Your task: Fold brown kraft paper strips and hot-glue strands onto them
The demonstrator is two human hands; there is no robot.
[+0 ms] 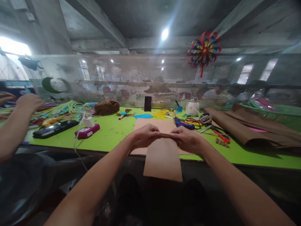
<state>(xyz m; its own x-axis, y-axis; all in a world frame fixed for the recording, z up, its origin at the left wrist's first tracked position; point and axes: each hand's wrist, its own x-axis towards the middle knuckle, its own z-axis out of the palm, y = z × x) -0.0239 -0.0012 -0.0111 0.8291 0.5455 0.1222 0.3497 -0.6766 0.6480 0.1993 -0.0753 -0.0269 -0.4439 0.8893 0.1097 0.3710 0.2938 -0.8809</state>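
Observation:
Both hands pinch the upper edge of a sheet of brown paper (pixel 163 160), which hangs down past the table's front edge. My left hand (pixel 148 131) grips the edge's left part, and my right hand (pixel 184 135) grips its right part. Between the fingers the edge looks folded or rolled into a narrow dark strip. Beneath my hands, a larger light-brown sheet (pixel 141 124) lies flat on the green table (pixel 113 130). Just beyond my right hand rests a blue glue gun (pixel 183 123).
To the right lie orange-handled scissors (pixel 222 136), a tape roll (pixel 205 117) and large brown paper sheets (pixel 246 128). A white jar (pixel 192 107) and a dark phone (pixel 148 103) stand behind. At left are a purple power strip (pixel 87 131), a black case (pixel 55 128) and a co-worker's arm (pixel 17 122).

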